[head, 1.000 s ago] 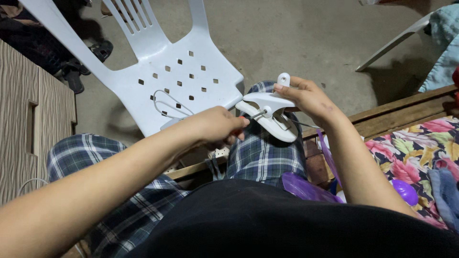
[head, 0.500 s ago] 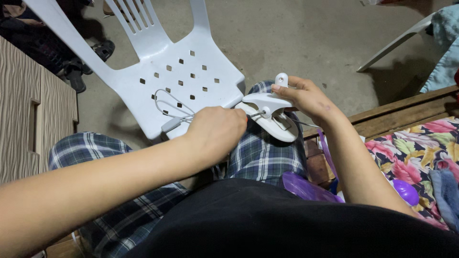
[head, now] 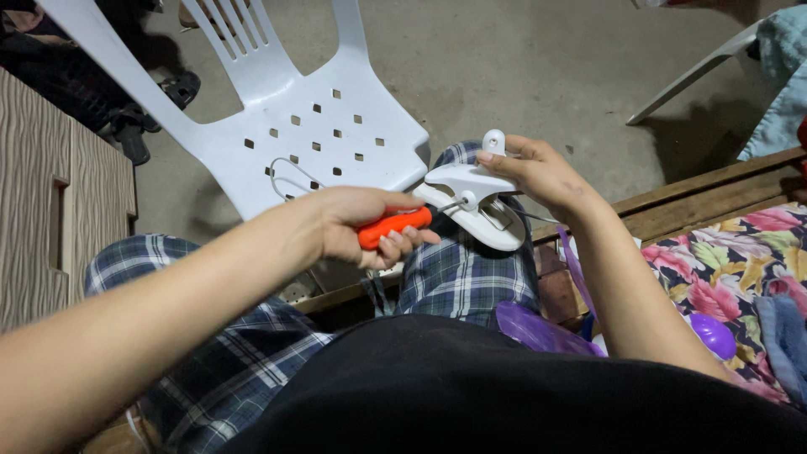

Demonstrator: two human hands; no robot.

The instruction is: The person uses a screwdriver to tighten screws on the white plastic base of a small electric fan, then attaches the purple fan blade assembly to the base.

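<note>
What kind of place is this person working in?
Probably a plain room in a home, not a workshop. The floor is bare concrete, a white plastic chair stands on it, and a bed with a floral sheet in a wooden frame lies at the right.

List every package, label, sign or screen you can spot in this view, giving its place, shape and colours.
None in view. The left hand holds an orange-handled screwdriver against a white plastic clamp, which the right hand grips; neither shows a label.
</note>
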